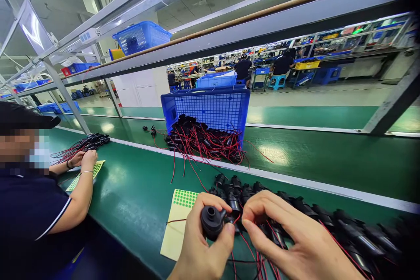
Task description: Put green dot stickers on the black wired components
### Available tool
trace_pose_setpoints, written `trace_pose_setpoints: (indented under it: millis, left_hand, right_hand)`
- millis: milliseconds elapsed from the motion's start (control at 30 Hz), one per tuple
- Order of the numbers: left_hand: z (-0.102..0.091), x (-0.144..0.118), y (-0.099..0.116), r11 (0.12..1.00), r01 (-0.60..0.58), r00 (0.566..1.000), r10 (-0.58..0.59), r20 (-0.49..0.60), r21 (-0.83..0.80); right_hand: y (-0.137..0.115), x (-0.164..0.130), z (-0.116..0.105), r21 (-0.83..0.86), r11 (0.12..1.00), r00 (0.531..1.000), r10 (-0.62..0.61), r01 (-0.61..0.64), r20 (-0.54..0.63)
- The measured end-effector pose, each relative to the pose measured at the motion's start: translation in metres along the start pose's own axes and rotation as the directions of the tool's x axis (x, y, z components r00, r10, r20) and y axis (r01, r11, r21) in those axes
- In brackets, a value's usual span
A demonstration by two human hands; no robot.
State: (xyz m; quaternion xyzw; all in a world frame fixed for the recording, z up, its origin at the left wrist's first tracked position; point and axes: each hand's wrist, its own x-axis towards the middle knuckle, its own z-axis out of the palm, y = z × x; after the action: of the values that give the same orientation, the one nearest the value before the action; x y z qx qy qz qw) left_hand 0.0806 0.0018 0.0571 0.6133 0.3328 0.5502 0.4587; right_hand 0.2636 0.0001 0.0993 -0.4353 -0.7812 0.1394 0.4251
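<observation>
Head view, low over a green worktop (138, 192). Left hand (200, 245) closed around a small black round part (211, 221), thumb along its lower edge, fingers curled over the top; the part is held just above the worktop's near edge, its round opening facing up. Right hand (295, 236) just beside it, thumb and forefinger pinched together close to the part's side; what they pinch is too small to tell. Red wires (249, 249) trail down between and under both hands.

Behind the hands, a row of like black parts (295, 210) with red leads lies along the worktop, running off to the right. Left of the hands, a pale sheet with green dot stickers (180, 218) lies flat.

Further back, a blue mesh basket (210, 107) stands on the belt, a tangled heap of black parts and red wires (203, 142) spilling in front of it.

At far left, a co-worker in a dark shirt, hands (83, 159) on another wire bundle (87, 142) beside a second sticker sheet (96, 168).
</observation>
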Motion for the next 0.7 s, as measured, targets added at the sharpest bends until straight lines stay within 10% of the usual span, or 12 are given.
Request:
trace_pose_setpoints:
  millis: [267, 700]
  left_hand:
    - [0.0, -0.002, -0.01, 0.999, -0.028, 0.992, 0.023, 0.126, 0.039]
    - [0.004, -0.001, -0.014, 0.99, -0.095, 0.987, 0.081, 0.136, 0.1]
  right_hand:
    - [-0.008, 0.0, 0.002, 0.276, 0.931, 0.953, 0.172, -0.24, 0.248]
    - [-0.013, 0.0, 0.011, 0.26, 0.928, 0.956, 0.219, -0.267, 0.197]
